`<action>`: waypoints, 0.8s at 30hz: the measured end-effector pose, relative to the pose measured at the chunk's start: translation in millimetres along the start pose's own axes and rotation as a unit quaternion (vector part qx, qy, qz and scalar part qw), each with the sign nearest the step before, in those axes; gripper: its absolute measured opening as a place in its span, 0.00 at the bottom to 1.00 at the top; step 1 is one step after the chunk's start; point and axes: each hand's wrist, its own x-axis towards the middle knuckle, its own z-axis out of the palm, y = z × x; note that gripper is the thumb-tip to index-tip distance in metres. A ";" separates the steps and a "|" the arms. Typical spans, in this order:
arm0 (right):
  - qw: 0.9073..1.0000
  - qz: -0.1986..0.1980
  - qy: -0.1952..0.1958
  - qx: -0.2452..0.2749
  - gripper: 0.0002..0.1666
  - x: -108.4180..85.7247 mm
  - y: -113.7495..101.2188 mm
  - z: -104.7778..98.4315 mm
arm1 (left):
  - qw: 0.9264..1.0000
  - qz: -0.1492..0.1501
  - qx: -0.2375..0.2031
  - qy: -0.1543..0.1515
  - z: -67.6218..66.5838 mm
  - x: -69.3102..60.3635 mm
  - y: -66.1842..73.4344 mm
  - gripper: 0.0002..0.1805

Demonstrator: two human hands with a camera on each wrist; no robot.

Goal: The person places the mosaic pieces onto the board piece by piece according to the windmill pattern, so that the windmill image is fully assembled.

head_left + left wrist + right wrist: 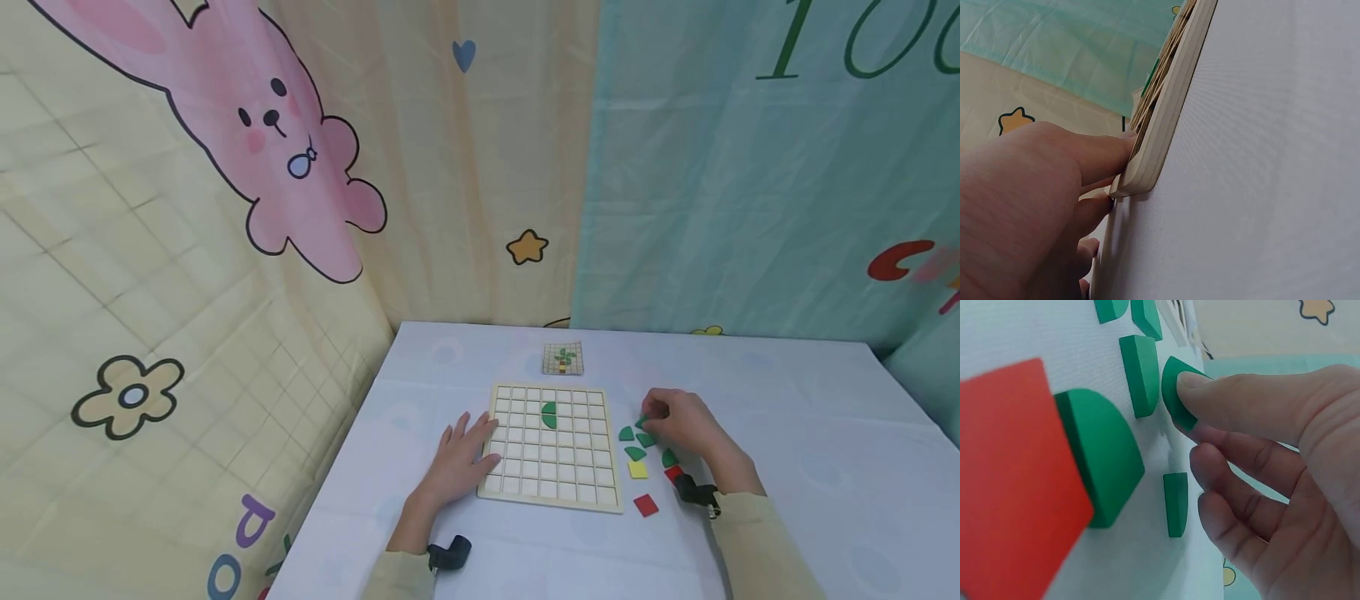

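A pale wooden grid board (536,503) lies on the table, with two green rounded pieces (550,415) together in its upper middle cells. My left hand (453,462) rests at the board's left side, fingers spread. In the left wrist view its thumb (1104,156) touches the rim near one corner. Right of the board, my right hand (681,422) pinches a green quarter-circle piece (1174,400) between thumb and fingers, just over the table. Several loose green pieces (1141,375) lie around it, one beside a red square (1016,481).
A small pattern card (562,358) with a green and yellow picture lies behind the board. A yellow square (637,470) and a second red square (646,506) lie near the board's right edge. Printed curtains (480,167) hang behind the white table (810,433).
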 end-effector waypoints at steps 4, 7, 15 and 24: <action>1.000 0.006 0.003 0.011 0.09 -0.2 -1.0 0.3 | 1.000 -0.003 0.001 -0.001 0.8 0.0 -0.1 0.33; 1.000 0.007 0.005 0.021 0.13 -0.2 -1.6 0.0 | 1.000 -0.005 0.004 -0.002 1.9 -0.3 -0.8 0.33; 0.999 -0.001 0.002 0.036 0.17 -1.6 -9.2 -0.7 | 1.000 -0.002 0.005 0.002 2.5 0.3 -1.0 0.33; 0.999 -0.012 -0.001 0.052 0.15 2.3 -19.5 7.5 | 1.000 -0.004 0.007 0.003 2.4 1.3 -0.4 0.33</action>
